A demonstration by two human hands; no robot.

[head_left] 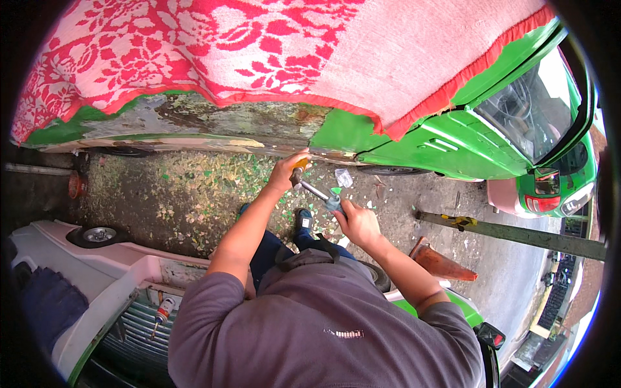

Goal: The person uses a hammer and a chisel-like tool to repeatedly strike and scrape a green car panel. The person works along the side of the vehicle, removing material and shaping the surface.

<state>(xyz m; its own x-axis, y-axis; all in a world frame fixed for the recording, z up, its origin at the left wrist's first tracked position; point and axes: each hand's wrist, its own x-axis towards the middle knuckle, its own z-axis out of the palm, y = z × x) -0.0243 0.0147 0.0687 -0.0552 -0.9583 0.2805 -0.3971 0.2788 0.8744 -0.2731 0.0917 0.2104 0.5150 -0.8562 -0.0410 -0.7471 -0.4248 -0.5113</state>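
Observation:
My right hand (360, 224) is closed round the blue-grey grip of a hammer (315, 189), whose metal shaft points up and left. The hammer's head is close against a tool with a yellow-orange handle (301, 164). That tool is in my closed left hand (285, 172); its working end is hidden, so I cannot tell its exact kind. Just beyond my left hand runs the lower side of a green vehicle (414, 139). To the left its panel is stripped and patchy (239, 119), grey and brown. A red and pink flowered cloth (259, 48) drapes over it.
Green and pale paint flakes (194, 187) litter the ground around my shoes (304, 220). An orange cone (443, 262) lies at right, near a long post (517, 234). Behind me at left stands a pale pink vehicle (116, 249), with a spray can (165, 310) on it.

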